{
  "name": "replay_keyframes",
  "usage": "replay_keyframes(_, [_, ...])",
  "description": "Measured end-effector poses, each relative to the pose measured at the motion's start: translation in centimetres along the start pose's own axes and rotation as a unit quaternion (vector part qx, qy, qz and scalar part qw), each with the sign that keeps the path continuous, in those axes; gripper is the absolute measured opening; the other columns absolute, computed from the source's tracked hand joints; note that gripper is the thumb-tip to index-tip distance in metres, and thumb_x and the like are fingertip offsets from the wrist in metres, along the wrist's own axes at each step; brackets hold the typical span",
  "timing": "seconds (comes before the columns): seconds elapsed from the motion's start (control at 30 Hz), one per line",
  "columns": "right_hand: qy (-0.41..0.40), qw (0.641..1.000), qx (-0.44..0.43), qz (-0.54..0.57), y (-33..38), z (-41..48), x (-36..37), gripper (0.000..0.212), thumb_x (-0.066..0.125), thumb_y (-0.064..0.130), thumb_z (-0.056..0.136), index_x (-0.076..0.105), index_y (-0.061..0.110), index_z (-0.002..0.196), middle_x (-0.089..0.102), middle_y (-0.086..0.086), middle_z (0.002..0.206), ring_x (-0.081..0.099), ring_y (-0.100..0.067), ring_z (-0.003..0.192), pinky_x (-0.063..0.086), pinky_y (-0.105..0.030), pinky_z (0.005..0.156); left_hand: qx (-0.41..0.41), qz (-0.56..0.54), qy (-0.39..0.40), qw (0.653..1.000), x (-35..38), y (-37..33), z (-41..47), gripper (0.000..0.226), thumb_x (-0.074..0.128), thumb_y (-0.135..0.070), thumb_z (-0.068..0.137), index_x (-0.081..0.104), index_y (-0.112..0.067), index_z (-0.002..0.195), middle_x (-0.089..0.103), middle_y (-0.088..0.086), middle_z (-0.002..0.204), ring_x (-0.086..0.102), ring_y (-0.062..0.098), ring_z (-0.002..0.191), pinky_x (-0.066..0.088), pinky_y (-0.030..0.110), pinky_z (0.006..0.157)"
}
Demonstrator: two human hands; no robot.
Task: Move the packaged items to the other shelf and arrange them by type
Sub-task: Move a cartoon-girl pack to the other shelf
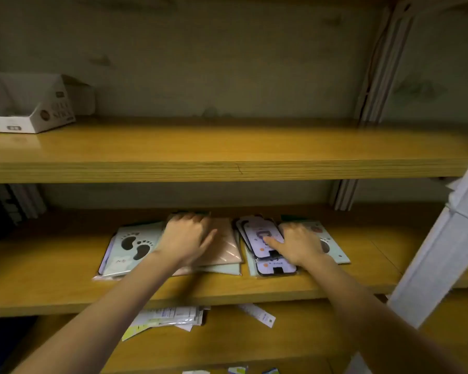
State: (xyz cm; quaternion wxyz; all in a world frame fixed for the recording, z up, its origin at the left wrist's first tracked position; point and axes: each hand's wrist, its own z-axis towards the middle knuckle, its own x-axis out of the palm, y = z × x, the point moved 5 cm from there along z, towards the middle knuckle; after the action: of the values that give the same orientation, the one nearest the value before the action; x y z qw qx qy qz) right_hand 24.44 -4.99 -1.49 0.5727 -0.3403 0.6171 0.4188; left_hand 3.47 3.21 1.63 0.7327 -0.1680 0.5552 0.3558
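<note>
Flat packaged items lie on the middle wooden shelf. At the left is a pale green packet with black footprints. Beside it is a pink packet on top of other packets. My left hand lies on the pink packet, with its fingers curled over the far edge and its thumb stretched out flat. A fanned pile of lilac packets sits right of centre. My right hand has its thumb on that pile and its fingers curled at the pile's right side. It partly covers a second footprint packet.
The upper wooden shelf holds only an open white cardboard box at its far left. Loose papers and labels lie on the shelf below. A white upright post crosses the right side. Dark items stand at the middle shelf's left end.
</note>
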Motion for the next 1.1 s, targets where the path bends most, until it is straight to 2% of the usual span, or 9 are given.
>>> replay_keyframes(0.13, [0.045,0.996,0.071,-0.03,0.2,1.5,1.6,0.087,0.041,0.083,0.07,0.058,0.012,0.116,0.057,-0.011,0.124,0.055,-0.028,0.111,0.043,-0.031,0.078,0.008,-0.021,-0.018,1.0,1.0,0.2,1.4,0.046,0.032,-0.046,0.094,0.054,-0.017,0.124,0.064,0.009,0.113,0.058,0.029,0.102,0.043,0.034,0.078])
replay_keyframes(0.37, [0.128,0.988,0.081,0.032,0.5,4.5,3.1,0.103,0.06,0.08,0.058,0.045,0.013,0.135,0.046,-0.012,0.14,0.048,-0.03,0.123,0.045,-0.036,0.097,-0.001,-0.01,0.028,1.0,2.1,0.3,2.8,0.054,0.024,-0.05,0.095,0.027,-0.023,0.142,0.039,0.003,0.145,0.034,0.023,0.132,0.031,0.034,0.102])
replay_keyframes(0.43, [0.11,0.99,0.091,0.007,0.5,4.7,3.0,0.114,0.057,0.082,0.06,0.03,0.009,0.144,0.031,-0.017,0.149,0.036,-0.033,0.134,0.039,-0.039,0.105,-0.01,-0.007,0.008,1.0,1.8,0.5,3.0,0.054,0.025,-0.05,0.095,0.033,-0.022,0.141,0.043,0.003,0.143,0.039,0.023,0.13,0.031,0.034,0.104])
replay_keyframes(0.5, [0.078,0.992,0.099,-0.027,0.5,4.4,2.7,0.115,0.052,0.083,0.063,0.024,0.008,0.145,0.025,-0.017,0.151,0.03,-0.033,0.137,0.034,-0.039,0.107,-0.001,0.009,-0.023,1.0,1.3,0.3,2.9,0.054,0.027,-0.05,0.091,0.055,-0.02,0.126,0.062,0.003,0.122,0.058,0.022,0.112,0.044,0.032,0.094])
replay_keyframes(0.63, [0.003,0.995,0.09,-0.041,0.8,3.4,1.5,0.099,0.046,0.076,0.075,0.028,0.005,0.143,0.036,-0.016,0.145,0.041,-0.03,0.13,0.037,-0.036,0.101,0.026,0.017,-0.052,0.998,1.1,-0.5,3.3,0.052,0.031,-0.047,0.084,0.068,-0.017,0.107,0.071,0.001,0.099,0.067,0.021,0.087,0.052,0.028,0.078])
replay_keyframes(0.73, [-0.003,0.989,0.118,0.093,-0.2,3.8,1.6,0.072,0.048,0.057,0.087,0.036,0.004,0.134,0.052,-0.015,0.13,0.053,-0.032,0.117,0.043,-0.036,0.091,0.044,0.001,-0.048,0.998,1.1,-1.5,3.5,0.052,0.033,-0.046,0.086,0.064,-0.013,0.111,0.07,0.006,0.101,0.065,0.026,0.087,0.051,0.03,0.077])
replay_keyframes(0.83, [0.017,0.962,0.137,0.236,-1.9,3.3,1.7,0.045,0.044,0.04,0.095,0.048,0.005,0.123,0.057,-0.015,0.119,0.055,-0.033,0.107,0.047,-0.038,0.087,0.064,-0.007,-0.047,0.997,1.0,-3.0,3.6,0.052,0.034,-0.045,0.087,0.063,-0.011,0.112,0.068,0.009,0.104,0.064,0.029,0.089,0.051,0.031,0.075])
replay_keyframes(1.0, [0.006,0.907,0.161,0.389,-6.3,-1.4,1.0,0.035,0.041,0.029,0.099,0.047,0.002,0.122,0.057,-0.015,0.118,0.055,-0.027,0.107,0.042,-0.039,0.097,0.09,-0.013,-0.052,0.994,0.1,-6.2,3.4,0.051,0.034,-0.045,0.086,0.064,-0.012,0.111,0.069,0.006,0.106,0.065,0.025,0.091,0.049,0.028,0.073])
replay_keyframes(1.1, [0.01,0.875,0.169,0.453,-9.1,-4.6,0.9,0.029,0.04,0.029,0.099,0.045,0.011,0.121,0.055,-0.004,0.111,0.052,-0.014,0.095,0.043,-0.029,0.081,0.118,-0.027,-0.052,0.991,-0.4,-9.0,3.2,0.052,0.032,-0.045,0.087,0.062,-0.012,0.114,0.068,0.006,0.109,0.064,0.024,0.094,0.045,0.031,0.08])
